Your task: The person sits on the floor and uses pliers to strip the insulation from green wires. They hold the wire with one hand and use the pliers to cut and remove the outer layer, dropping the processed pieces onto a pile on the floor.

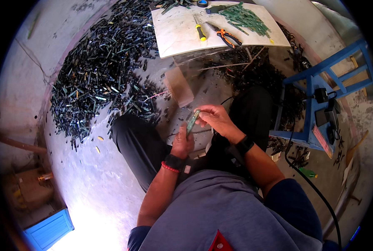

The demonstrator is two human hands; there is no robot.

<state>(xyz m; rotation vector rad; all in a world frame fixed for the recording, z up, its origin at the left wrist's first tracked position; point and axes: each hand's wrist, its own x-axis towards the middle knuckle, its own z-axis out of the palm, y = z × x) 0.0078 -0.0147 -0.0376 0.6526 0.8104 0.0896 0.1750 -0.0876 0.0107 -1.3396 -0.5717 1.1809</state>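
Between my two hands, above my lap, is a narrow green circuit board strip (192,121) with a row of gold-coloured contacts near its upper end. My left hand (182,141) grips its lower end, thumb along the strip. At the upper end, the fingertips of my right hand (214,117) pinch it. Ahead stands a low white-topped table (180,40). On it lie a yellow and black screwdriver (200,31), orange and black long-nose pliers (224,34) and a heap of similar green strips (247,20).
A large pile of dark strips (111,56) covers the floor at left; more debris lies under the table. A cardboard piece (179,86) leans before the table. At right stands a blue chair (311,94) bearing black adapters (327,114); a black cable (315,188) runs past my right arm.
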